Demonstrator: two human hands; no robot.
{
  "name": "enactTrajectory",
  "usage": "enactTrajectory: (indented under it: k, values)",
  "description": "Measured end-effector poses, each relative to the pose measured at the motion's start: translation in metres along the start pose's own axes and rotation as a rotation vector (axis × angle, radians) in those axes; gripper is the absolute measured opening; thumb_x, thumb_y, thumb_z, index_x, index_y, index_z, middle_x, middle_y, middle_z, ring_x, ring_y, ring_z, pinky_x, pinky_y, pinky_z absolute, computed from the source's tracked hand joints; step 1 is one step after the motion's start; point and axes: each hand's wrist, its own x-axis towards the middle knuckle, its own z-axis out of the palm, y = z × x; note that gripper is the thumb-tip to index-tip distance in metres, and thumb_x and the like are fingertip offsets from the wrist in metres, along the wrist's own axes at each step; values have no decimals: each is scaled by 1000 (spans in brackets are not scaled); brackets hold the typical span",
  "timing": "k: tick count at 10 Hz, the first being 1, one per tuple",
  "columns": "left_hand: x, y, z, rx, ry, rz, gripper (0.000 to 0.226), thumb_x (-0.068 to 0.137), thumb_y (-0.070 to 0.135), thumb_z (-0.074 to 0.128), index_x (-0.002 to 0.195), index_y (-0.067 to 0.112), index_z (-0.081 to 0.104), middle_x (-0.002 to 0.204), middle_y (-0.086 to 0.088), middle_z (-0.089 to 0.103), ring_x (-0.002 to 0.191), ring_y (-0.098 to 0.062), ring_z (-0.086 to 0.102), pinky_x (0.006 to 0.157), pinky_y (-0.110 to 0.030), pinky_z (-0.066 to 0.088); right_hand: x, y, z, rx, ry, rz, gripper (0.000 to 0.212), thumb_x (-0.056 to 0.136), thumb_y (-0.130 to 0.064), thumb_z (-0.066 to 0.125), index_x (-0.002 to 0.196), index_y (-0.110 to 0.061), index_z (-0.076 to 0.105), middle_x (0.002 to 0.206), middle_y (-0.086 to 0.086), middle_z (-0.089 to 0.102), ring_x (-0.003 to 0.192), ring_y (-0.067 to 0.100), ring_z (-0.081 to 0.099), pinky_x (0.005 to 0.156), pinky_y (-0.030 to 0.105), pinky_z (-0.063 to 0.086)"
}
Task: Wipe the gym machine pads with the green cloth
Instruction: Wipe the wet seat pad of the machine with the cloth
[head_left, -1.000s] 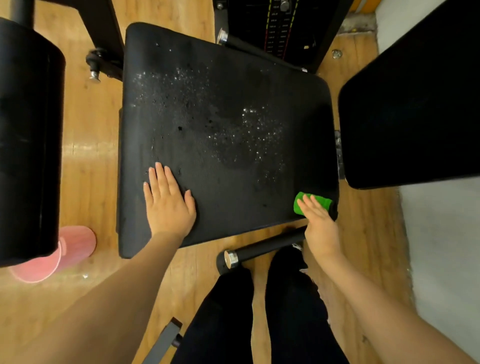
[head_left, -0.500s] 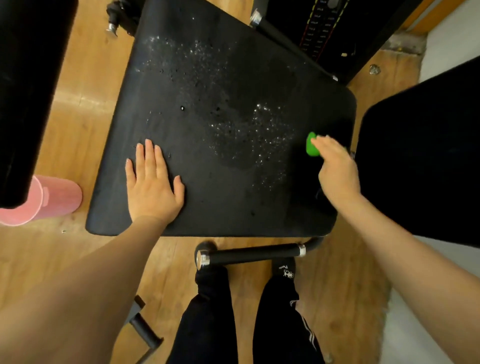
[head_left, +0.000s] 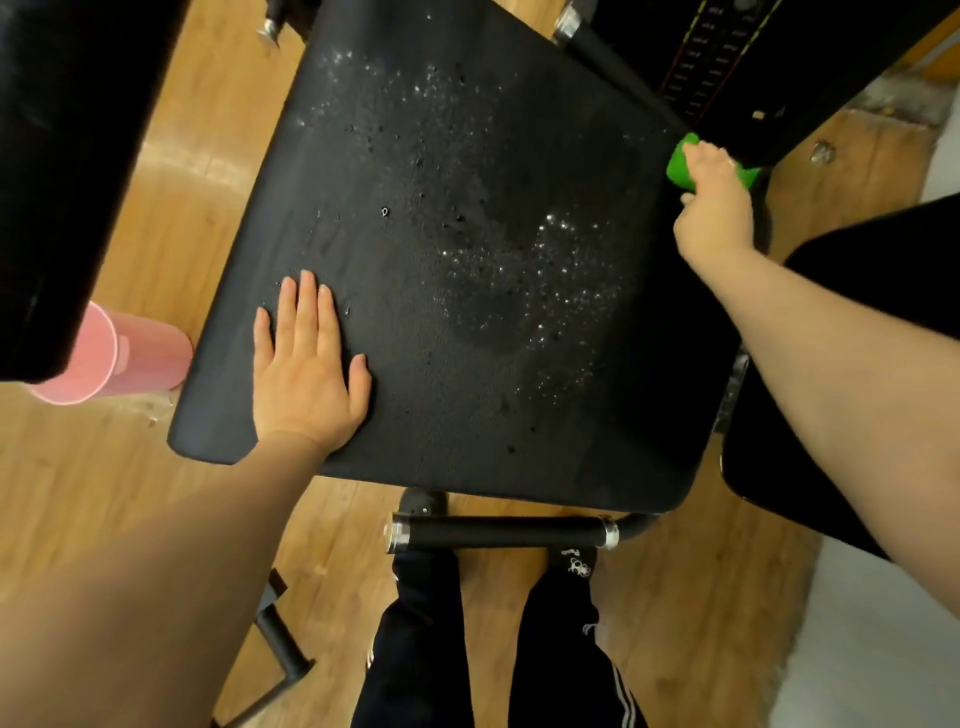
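Observation:
A large black seat pad (head_left: 467, 171) fills the middle of the view, speckled with white droplets and a damp patch near its centre. My left hand (head_left: 306, 369) lies flat on the pad's near left part, fingers together, holding nothing. My right hand (head_left: 714, 208) presses the bunched green cloth (head_left: 679, 165) against the pad's far right corner; most of the cloth is hidden under the fingers.
A second black pad (head_left: 852, 322) stands to the right, a thick black roller pad (head_left: 67, 156) at the left. A pink cup (head_left: 130, 358) lies on the wooden floor by the seat's left edge. A black handle bar (head_left: 498, 532) crosses in front of my legs. The weight stack (head_left: 711, 57) rises behind.
My right hand has slid the green cloth along the pad's right edge from the near corner to the far corner. My left hand has stayed flat on the pad.

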Motion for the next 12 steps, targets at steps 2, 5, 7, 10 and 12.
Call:
enactTrajectory:
  k: [2, 5, 7, 10, 12]
  values:
    - [2, -1, 2, -6, -2, 1, 75, 89, 42, 25, 149, -4, 24, 158, -21, 18, 147, -35, 11, 118, -48, 3, -7, 1, 3, 73, 53, 23, 73, 81, 23, 32, 145, -12, 33, 153, 4, 27, 142, 16, 18, 114, 23, 9]
    - [4, 1, -1, 3, -12, 1, 76, 89, 42, 25, 149, -4, 23, 158, -22, 18, 147, -36, 11, 117, -47, 2, -94, -27, 24, -5, 51, 38, 70, 83, 20, 34, 146, -12, 30, 154, 3, 24, 143, 17, 15, 115, 28, 14]
    - [2, 2, -2, -13, -18, 2, 76, 89, 42, 24, 149, -5, 22, 157, -22, 18, 147, -36, 11, 117, -48, 1, -183, -44, 46, -56, 39, -3, 66, 82, 18, 42, 143, -6, 33, 150, 11, 31, 142, 26, 21, 115, 37, 16]
    - [2, 2, -2, -24, -17, 5, 76, 90, 43, 23, 149, -4, 21, 158, -22, 17, 147, -35, 10, 117, -49, 2, -280, -42, 66, -81, -105, -104, 88, 46, 24, 75, 127, -4, 55, 132, 13, 55, 127, 27, 38, 99, 47, 30]
    - [2, 1, -2, -20, -16, 4, 76, 90, 43, 22, 150, -2, 20, 159, -20, 15, 148, -34, 9, 118, -49, 1, -303, -37, 65, -54, -213, -140, 95, 39, 19, 82, 127, -7, 56, 131, 9, 56, 127, 23, 36, 98, 42, 31]
